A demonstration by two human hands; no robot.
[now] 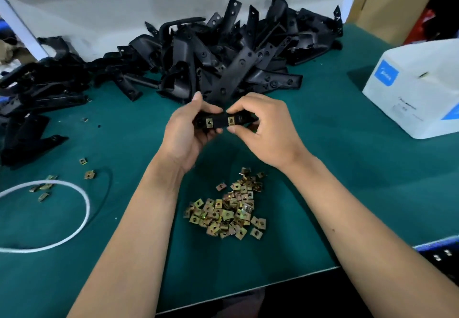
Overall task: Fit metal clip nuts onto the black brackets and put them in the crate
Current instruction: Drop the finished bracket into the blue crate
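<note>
Bare forearms reach in from the near edge of the green mat (347, 168), and between them lies the heap of clip nuts (227, 209): small square pieces of folded sheet metal, brassy yellow, each with a hole in the middle. They look light and sharp-edged, easy to scatter, best picked up one at a time between fingertip and thumb.

Above the heap, both hands hold one black bracket (219, 120) level over the mat. The left hand (188, 128) wraps its curled fingers round the bracket's left end. The right hand (258, 128) pinches with thumb and forefinger at the second nut (231, 120), apparently seating it; a first nut (209, 123) already sits on the bar nearer the left hand.

As a judgement, the bracket is stiff moulded plastic, matte and light, so gripping it by the ends leaves the nut slots free.

Behind the hands sprawls the pile of black brackets (223, 51), long holed bars tangled together. A white box (417, 86) stands to the right, a white cord loop (82, 198) to the left. A blue rim (437, 244), perhaps the crate, shows at the lower right.
</note>
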